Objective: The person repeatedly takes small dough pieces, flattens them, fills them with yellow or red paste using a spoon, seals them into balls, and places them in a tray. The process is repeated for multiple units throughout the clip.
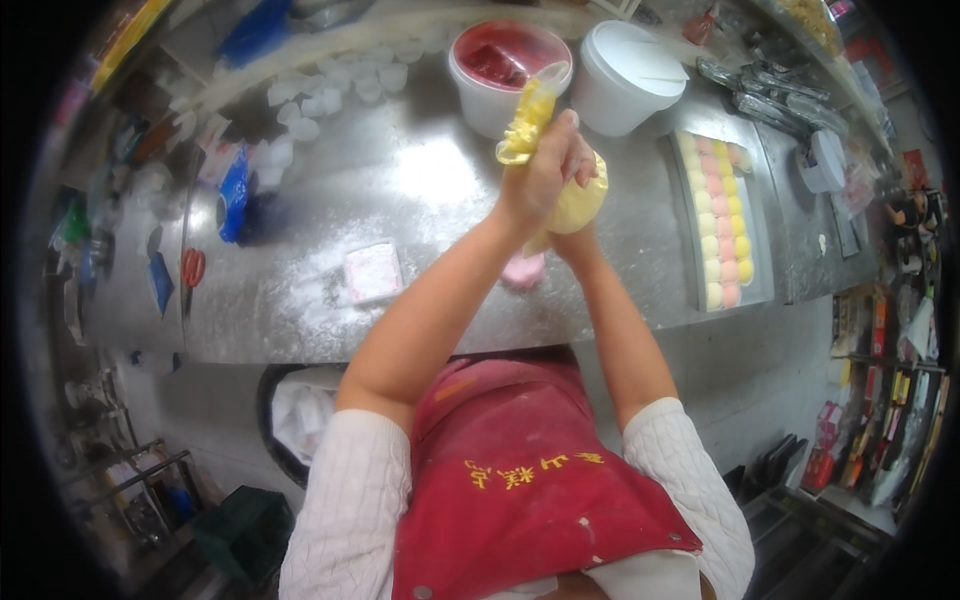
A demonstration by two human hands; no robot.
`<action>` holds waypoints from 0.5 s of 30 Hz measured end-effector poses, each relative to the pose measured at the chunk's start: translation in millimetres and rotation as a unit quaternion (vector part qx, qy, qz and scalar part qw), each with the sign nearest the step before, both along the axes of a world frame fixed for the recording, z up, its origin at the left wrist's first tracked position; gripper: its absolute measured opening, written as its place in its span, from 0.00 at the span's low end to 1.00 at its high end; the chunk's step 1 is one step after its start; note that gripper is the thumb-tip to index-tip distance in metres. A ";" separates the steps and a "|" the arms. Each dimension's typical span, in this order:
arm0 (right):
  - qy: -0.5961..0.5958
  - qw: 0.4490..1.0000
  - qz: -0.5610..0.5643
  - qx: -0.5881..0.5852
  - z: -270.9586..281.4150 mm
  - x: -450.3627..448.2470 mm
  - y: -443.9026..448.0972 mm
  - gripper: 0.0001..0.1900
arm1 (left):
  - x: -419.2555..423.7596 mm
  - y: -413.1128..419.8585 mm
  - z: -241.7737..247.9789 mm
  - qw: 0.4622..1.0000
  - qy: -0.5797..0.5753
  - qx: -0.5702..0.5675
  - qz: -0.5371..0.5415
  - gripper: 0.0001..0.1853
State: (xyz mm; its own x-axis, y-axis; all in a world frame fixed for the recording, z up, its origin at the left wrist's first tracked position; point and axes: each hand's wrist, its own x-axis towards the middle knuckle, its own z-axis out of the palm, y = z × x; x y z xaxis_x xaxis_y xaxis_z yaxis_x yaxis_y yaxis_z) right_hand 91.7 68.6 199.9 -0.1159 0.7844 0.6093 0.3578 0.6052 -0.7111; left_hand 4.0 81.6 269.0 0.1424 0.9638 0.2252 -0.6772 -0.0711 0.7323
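Note:
My left hand (546, 169) is closed around the neck of a clear piping bag (577, 206) filled with pale yellow cream. The bag's gathered open end, smeared with yellow, sticks out above my fist. Its full body bulges below the fist, and the narrow tip points towards me. My right hand (574, 238) cups the bag's body from beneath, its fingers mostly hidden behind the bag. Partly covered by my left forearm is a pink lump (523, 271), perhaps dough. To the left, a square tray (373, 273) holds a white-dusted pink sheet on the floury steel table (450, 322).
Beyond my hands stand a white bucket (480, 101) with red contents and a lidded white bucket (626, 90). A tray (763, 289) of cream, pink and yellow balls lies right. Left are red-handled scissors (193, 267), a blue packet (234, 195) and several translucent cups (322, 101).

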 end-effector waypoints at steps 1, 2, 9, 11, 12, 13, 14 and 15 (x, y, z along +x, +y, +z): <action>-0.018 0.999 -0.016 0.030 3.1 -3.8 -0.9 0.21 | -1.4 -1.7 -2.1 1.000 0.006 -0.002 0.002 0.17; -0.026 0.999 -0.024 0.020 -3.3 -4.7 -1.0 0.21 | -3.1 -3.3 -3.6 1.000 0.029 -0.006 0.003 0.19; 0.035 0.995 -0.021 -0.096 -47.8 1.3 -10.9 0.19 | -6.0 -11.4 -15.3 0.998 0.044 -0.036 0.000 0.18; 0.070 0.987 -0.009 -0.141 -49.4 0.9 -12.8 0.19 | -7.2 -10.4 -21.2 0.999 0.029 -0.033 -0.007 0.15; 0.100 0.980 -0.002 -0.171 -51.2 1.3 -14.4 0.20 | -6.5 -10.3 -25.0 0.999 0.028 -0.036 -0.013 0.14; 0.087 0.982 -0.008 -0.165 -55.7 2.0 -13.8 0.20 | -5.9 -10.3 -27.1 0.999 0.026 -0.039 -0.019 0.14; 0.074 0.984 -0.013 -0.159 -60.3 2.7 -14.0 0.20 | -5.5 -10.2 -27.3 0.998 0.040 -0.051 -0.009 0.18; 0.018 0.993 -0.032 -0.115 -70.9 4.9 -11.3 0.21 | -4.4 -10.3 -23.3 0.997 0.054 -0.063 -0.001 0.21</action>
